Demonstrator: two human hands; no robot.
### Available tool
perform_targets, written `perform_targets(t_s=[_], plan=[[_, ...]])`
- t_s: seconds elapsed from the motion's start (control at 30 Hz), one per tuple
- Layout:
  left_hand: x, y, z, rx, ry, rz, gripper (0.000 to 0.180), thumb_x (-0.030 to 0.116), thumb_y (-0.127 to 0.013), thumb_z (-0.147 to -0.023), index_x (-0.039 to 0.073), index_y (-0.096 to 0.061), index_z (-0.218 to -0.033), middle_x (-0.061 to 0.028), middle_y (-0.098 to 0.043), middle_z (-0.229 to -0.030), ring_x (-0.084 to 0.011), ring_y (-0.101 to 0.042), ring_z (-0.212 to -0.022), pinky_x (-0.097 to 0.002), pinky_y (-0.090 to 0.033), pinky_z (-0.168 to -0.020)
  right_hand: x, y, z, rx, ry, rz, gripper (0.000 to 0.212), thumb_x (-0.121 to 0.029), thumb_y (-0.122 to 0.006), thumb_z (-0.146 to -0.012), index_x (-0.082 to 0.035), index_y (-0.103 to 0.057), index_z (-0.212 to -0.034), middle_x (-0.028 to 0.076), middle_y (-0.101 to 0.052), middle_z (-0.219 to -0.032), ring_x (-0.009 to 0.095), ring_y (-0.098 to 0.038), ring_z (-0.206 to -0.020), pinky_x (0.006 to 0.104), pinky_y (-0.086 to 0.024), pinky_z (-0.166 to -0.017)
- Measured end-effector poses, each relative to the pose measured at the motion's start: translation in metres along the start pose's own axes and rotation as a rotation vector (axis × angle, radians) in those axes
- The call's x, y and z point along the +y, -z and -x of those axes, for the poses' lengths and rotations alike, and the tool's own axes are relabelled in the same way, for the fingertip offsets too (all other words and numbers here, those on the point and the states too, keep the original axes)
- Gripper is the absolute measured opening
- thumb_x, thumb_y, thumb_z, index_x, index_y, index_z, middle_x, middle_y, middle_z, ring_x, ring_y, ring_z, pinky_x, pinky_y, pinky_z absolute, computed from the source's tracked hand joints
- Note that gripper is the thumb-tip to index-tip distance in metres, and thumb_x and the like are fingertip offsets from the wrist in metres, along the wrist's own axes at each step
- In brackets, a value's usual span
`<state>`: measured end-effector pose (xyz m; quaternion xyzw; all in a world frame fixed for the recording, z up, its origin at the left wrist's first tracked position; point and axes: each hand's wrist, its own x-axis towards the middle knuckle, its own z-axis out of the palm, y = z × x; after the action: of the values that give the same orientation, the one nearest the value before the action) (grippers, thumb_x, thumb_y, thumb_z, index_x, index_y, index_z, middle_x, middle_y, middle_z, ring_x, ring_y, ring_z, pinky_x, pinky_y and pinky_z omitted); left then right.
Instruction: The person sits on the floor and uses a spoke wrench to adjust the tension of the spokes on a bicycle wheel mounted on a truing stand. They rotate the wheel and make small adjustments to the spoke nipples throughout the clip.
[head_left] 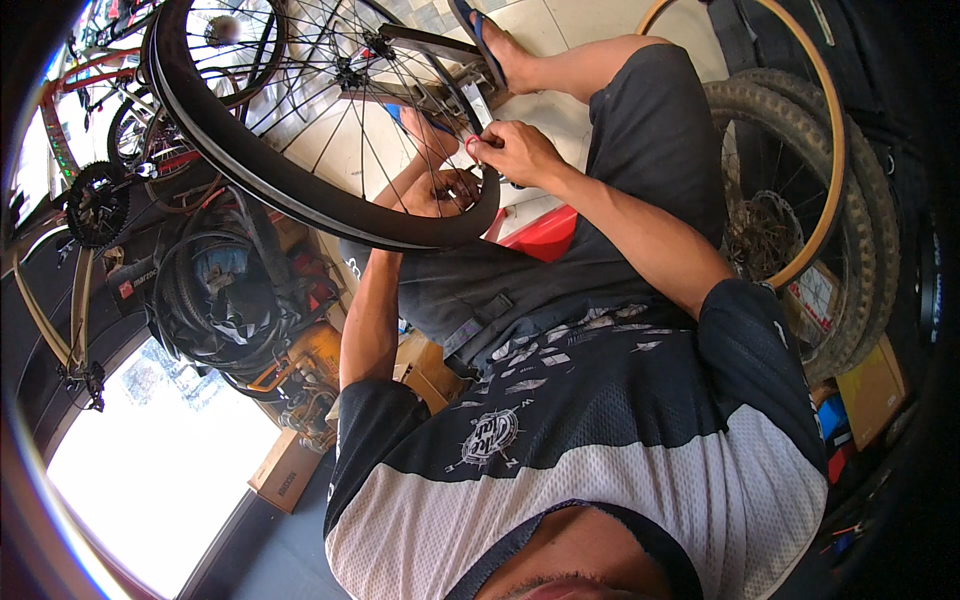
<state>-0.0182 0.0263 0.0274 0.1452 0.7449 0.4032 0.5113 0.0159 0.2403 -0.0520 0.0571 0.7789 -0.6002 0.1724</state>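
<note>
A bicycle wheel with a deep black rim (270,165) stands tilted in front of me, its hub (352,72) between the dark arms of a metal stand (430,48). Behind the rim, my left hand (440,192) reaches in among the spokes, its fingers curled close to the rim's inner edge. What they grip is partly hidden by rim and spokes. My right hand (522,153) is closed at the rim's right end, pinching a small red round tool (472,146) that looks like a spoke wrench. Both hands are nearly touching.
Knobby tyred wheels (865,230) and a tan hoop-shaped rim (835,130) lean at the right. On the left are bicycle frames with a black chainring (97,205), a heap of black tyres (215,290) and a cardboard box (286,470). Something red (543,236) shows between my legs.
</note>
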Motion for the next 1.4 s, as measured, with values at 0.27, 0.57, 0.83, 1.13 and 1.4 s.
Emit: perform_targets(t_s=[0.27, 0.57, 0.83, 1.13, 1.4], plan=[[-0.009, 0.002, 0.000, 0.092, -0.049, -0.125, 0.030, 0.010, -0.066, -0.086, 0.000, -0.064, -0.114, -0.0048, -0.068, -0.093, -0.0151, -0.063, -0.084, -0.0305, -0.050, -0.078, -0.003, 0.001, 0.002, 0.008, 0.015, 0.015, 0.050, -0.047, -0.066, -0.094, 0.003, -0.074, -0.098, 0.018, -0.074, -0.085, 0.031, -0.071, -0.078, 0.0425, -0.052, -0.073], [0.000, 0.000, 0.000, 0.050, -0.004, -0.003, 0.024, 0.017, -0.073, -0.084, -0.001, -0.069, -0.099, -0.0008, -0.066, -0.080, -0.0127, -0.060, -0.078, -0.0304, -0.047, -0.077, -0.001, 0.000, 0.001, 0.002, 0.004, -0.009, 0.047, -0.048, -0.068, -0.091, -0.002, -0.076, -0.100, 0.020, -0.075, -0.093, 0.039, -0.072, -0.088, 0.0474, -0.054, -0.079], [-0.010, -0.003, -0.001, 0.036, -0.078, 0.058, 0.017, 0.013, -0.070, -0.088, 0.000, -0.066, -0.098, -0.0021, -0.068, -0.087, -0.0120, -0.061, -0.080, -0.0286, -0.048, -0.075, -0.004, 0.001, 0.002, 0.003, 0.008, -0.004, 0.047, -0.047, -0.067, -0.092, -0.002, -0.076, -0.100, 0.021, -0.076, -0.096, 0.039, -0.073, -0.090, 0.0478, -0.055, -0.080], [-0.042, 0.004, 0.002, 0.216, 0.101, 0.154, 0.023, 0.021, -0.070, -0.096, 0.001, -0.067, -0.105, -0.0022, -0.068, -0.089, -0.0112, -0.061, -0.079, -0.0284, -0.048, -0.068, -0.003, -0.002, 0.001, -0.006, 0.002, 0.007, 0.048, -0.047, -0.067, -0.092, -0.002, -0.076, -0.103, 0.021, -0.076, -0.097, 0.040, -0.072, -0.090, 0.0483, -0.055, -0.081], [-0.044, -0.016, -0.010, 0.233, -0.021, 0.117, 0.021, 0.015, -0.069, -0.094, -0.001, -0.068, -0.108, -0.0048, -0.069, -0.092, -0.0140, -0.064, -0.084, -0.0288, -0.051, -0.075, -0.001, -0.002, 0.002, -0.002, -0.008, 0.016, 0.047, -0.044, -0.067, -0.094, 0.002, -0.074, -0.097, 0.017, -0.075, -0.089, 0.032, -0.072, -0.083, 0.0421, -0.053, -0.077]])
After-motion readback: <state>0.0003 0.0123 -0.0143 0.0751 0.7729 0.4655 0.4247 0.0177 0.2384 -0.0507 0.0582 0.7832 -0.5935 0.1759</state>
